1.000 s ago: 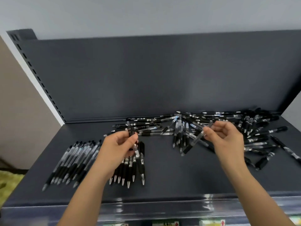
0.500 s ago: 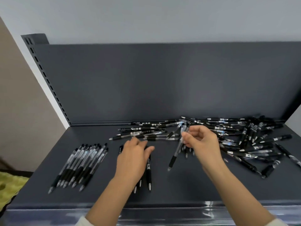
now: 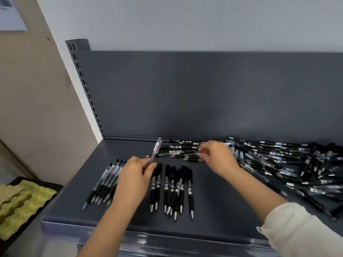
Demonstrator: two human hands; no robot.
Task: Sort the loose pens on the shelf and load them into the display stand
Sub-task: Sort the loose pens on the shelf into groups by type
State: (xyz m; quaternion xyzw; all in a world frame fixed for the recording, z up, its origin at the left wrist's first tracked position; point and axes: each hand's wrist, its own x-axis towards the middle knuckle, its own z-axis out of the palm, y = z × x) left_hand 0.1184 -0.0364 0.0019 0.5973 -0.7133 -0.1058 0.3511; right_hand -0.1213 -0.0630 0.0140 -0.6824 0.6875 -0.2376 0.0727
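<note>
"Loose black and clear plastic pens (image 3: 287, 167), where do they lie?"

"Going from the left, there's a tidy row of clear-barrelled pens with black grips (image 3: 104, 184) at the near left of the dark grey metal shelf (image 3: 222, 210). The left hand (image 3: 133, 180) hovers over that row's right edge. Its fingers (image 3: 148, 168) are curled round the lower end of a single clear-barrelled pen (image 3: 156, 151), which stands nearly upright. Just right of it is a looser row of all-black pens (image 3: 172, 188), tips toward the near edge. Then comes the right hand (image 3: 217, 158), reaching to the far side with its fingers (image 3: 202, 152) bent over pens lying crosswise. Whether they have closed on one, I cannot tell. The tangled heap fills the far right. No display stand shows."

"So what makes this step go well?"

"I'd judge the held pen belongs with the clear row. Turn its tip toward the near edge and lay it parallel, touching the last pen there, well off the black row. The right hand should lift just one pen from the top, so the crosswise ones don't roll."
</note>
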